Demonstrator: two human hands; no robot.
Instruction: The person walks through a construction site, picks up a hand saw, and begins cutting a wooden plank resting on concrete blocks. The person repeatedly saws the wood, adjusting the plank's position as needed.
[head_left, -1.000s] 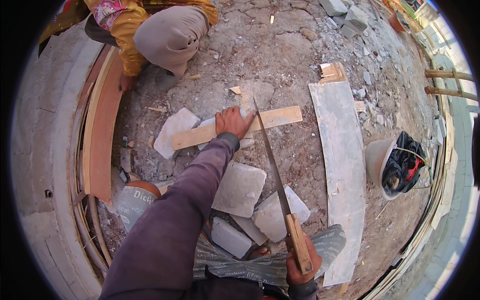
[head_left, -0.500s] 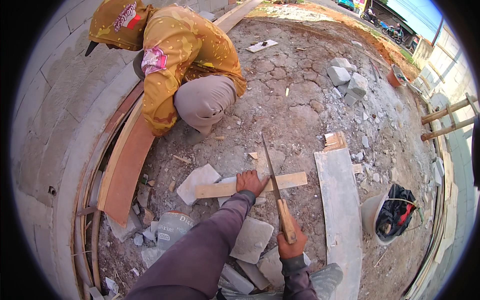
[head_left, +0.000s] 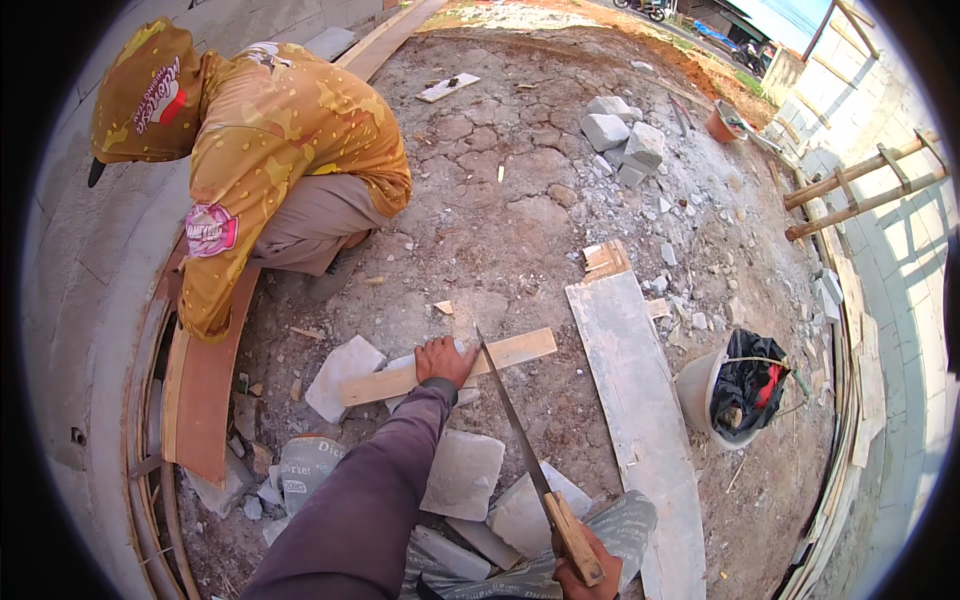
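A short wooden board (head_left: 520, 348) lies across pale broken blocks, one being the block (head_left: 345, 378) under its left part. My left hand (head_left: 447, 362) grips the board from above, fingers over its far edge. In my right hand (head_left: 592, 568), close to my right knee, is the wooden handle of a handsaw (head_left: 522, 445). Its blade slants up and left, the tip end crossing the board just right of my left hand. Whether the teeth touch the wood I cannot tell. My right fingers are partly hidden behind the handle.
A co-worker (head_left: 300, 130) crouches at the left by a reddish-brown plank (head_left: 215, 380) along the wall. A long whitish board (head_left: 640, 400) lies to my right, beside a bucket (head_left: 700, 390) with a black bag. Rubble (head_left: 625, 135) and a wooden ladder (head_left: 865, 190) are farther off.
My right hand has drawn the saw back toward me, so only its tip end now crosses the board. The view has shifted right; my left hand keeps its place on the board.
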